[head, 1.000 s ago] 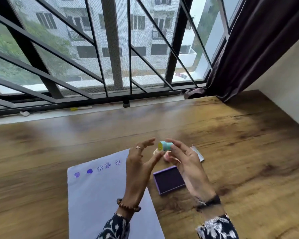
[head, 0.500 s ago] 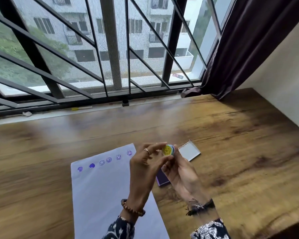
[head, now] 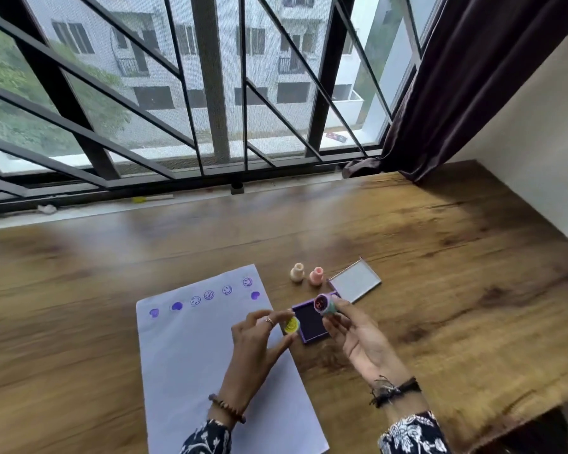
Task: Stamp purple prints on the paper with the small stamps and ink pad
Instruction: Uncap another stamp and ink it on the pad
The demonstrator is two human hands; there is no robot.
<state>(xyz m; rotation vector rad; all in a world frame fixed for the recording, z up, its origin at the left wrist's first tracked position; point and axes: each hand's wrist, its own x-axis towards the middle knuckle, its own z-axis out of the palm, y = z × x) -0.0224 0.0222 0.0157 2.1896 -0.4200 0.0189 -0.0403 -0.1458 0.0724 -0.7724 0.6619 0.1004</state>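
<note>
A white paper [head: 194, 348] lies on the wooden table with a row of purple hearts and smiley prints [head: 209, 295] near its far edge. The open purple ink pad [head: 310, 322] sits just right of the paper. My left hand [head: 254, 345] pinches a yellow smiley cap [head: 292, 325] at the pad's left edge. My right hand [head: 354, 335] holds a teal stamp [head: 323, 304] above the pad, its inked face turned toward me. Two more small stamps, one cream [head: 297, 272] and one pink [head: 316, 276], stand beyond the pad.
The ink pad's lid [head: 356, 281] lies open to the right of the pink stamp. A barred window [head: 210, 93] runs along the table's far edge, with a dark curtain [head: 456, 77] at the right. The table's near right corner [head: 538, 411] drops off.
The yellow smiley cap has come off the teal stamp: my left hand now holds the cap and my right hand holds the stamp, apart. The view tilted down, showing the other two stamps.
</note>
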